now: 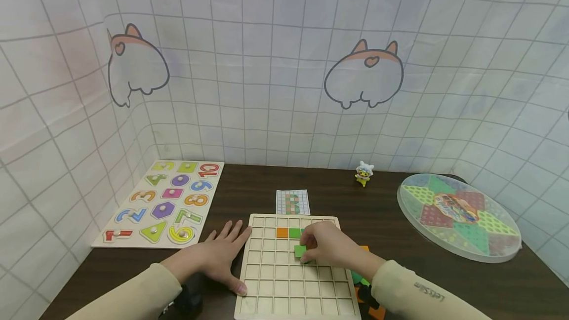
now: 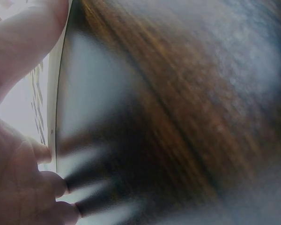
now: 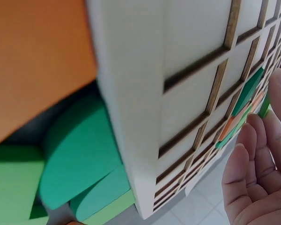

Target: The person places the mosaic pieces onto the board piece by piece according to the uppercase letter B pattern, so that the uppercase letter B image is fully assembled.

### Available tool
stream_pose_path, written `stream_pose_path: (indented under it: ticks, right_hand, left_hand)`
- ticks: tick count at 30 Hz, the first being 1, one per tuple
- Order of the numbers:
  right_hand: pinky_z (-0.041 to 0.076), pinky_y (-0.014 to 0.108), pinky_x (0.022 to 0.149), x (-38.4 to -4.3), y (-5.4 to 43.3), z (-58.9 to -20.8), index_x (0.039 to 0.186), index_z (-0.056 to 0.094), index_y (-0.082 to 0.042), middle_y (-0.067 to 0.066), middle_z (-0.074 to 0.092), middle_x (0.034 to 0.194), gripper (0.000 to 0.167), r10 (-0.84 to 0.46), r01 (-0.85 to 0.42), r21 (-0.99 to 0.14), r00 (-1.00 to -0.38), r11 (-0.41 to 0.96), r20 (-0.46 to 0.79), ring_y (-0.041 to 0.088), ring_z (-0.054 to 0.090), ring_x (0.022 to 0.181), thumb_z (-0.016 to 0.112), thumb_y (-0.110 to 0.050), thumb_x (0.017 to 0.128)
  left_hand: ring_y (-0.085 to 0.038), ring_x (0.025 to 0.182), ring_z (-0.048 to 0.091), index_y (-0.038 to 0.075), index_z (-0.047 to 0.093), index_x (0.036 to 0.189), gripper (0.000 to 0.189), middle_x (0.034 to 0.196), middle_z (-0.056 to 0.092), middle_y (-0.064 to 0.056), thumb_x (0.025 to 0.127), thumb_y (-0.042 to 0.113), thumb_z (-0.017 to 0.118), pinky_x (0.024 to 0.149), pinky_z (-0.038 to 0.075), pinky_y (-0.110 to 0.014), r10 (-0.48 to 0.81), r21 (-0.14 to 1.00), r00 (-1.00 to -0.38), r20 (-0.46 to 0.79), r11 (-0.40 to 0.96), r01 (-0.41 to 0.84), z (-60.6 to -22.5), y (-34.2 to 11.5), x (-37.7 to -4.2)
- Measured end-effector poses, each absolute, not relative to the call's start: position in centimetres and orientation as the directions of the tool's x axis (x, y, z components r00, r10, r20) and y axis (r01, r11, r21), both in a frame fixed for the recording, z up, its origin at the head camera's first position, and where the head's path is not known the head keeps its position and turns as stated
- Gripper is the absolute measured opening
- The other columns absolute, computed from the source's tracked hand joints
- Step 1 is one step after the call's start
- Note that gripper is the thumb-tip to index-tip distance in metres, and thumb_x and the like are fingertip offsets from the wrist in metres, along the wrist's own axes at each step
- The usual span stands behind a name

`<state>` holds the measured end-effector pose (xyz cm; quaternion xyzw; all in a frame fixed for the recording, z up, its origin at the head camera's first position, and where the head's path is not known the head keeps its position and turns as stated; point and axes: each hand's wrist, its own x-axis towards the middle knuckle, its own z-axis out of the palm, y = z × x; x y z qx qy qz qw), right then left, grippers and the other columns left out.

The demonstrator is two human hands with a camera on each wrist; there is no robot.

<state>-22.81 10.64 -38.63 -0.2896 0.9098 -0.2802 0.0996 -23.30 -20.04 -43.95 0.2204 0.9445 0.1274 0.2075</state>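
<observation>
A pale wooden grid board lies on the dark table. In its upper rows sit an orange square tile and a green square tile; my right hand partly hides others. That hand pinches a light green square tile between thumb and fingers, close over the grid. The right wrist view shows this tile edge-on at the fingertips, with a dark green piece set in the grid. My left hand is spread at the board's left edge, fingertips and thumb right at the rim.
Loose green pieces and an orange piece lie along the board's right side. A printed pattern card is behind the board. Further out are a number puzzle at left, a small figurine and a round game board at right.
</observation>
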Motion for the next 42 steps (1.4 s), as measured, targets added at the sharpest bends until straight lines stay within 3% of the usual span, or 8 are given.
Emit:
stream_pose_path:
  ticks: [10, 27, 42]
  right_hand:
    - [0.052, 0.026, 0.068, -22.6, 9.8, -38.8, 0.089, 0.077, -0.008, -0.001, 0.073, 0.084, 0.02, -0.591, -0.468, -0.556, -0.805, 0.686, -0.052, 0.008, 0.06, 0.074, 0.091, -0.014, 0.076]
    - [0.049, 0.025, 0.062, -22.2, 8.9, -38.9, 0.083, 0.079, -0.006, 0.001, 0.072, 0.077, 0.018, -0.583, -0.505, -0.491, -0.812, 0.71, -0.007, 0.007, 0.056, 0.068, 0.093, -0.01, 0.072]
    - [0.052, 0.023, 0.062, -22.3, 9.0, -38.6, 0.089, 0.083, -0.005, 0.003, 0.078, 0.084, 0.018, -0.601, -0.506, -0.491, -0.798, 0.709, -0.045, 0.004, 0.062, 0.069, 0.091, -0.011, 0.075]
  left_hand:
    - [-0.046, 0.158, 0.0, 0.02, 0.009, 0.167, 0.148, 0.173, 0.003, -0.019, 0.054, 0.094, 0.07, 0.119, 0.01, -0.074, 0.467, 0.329, -0.817, -0.338, 0.872, 0.362, -44.1, -20.1, -23.4]
    - [-0.046, 0.158, 0.001, 0.019, 0.01, 0.166, 0.148, 0.172, 0.005, -0.019, 0.054, 0.094, 0.07, 0.119, 0.011, -0.074, 0.469, 0.322, -0.82, -0.328, 0.871, 0.37, -44.2, -20.1, -23.4]
    - [-0.046, 0.158, 0.0, 0.02, 0.01, 0.166, 0.148, 0.173, 0.004, -0.019, 0.054, 0.094, 0.07, 0.119, 0.01, -0.074, 0.469, 0.327, -0.821, -0.325, 0.87, 0.368, -44.3, -20.1, -23.5]
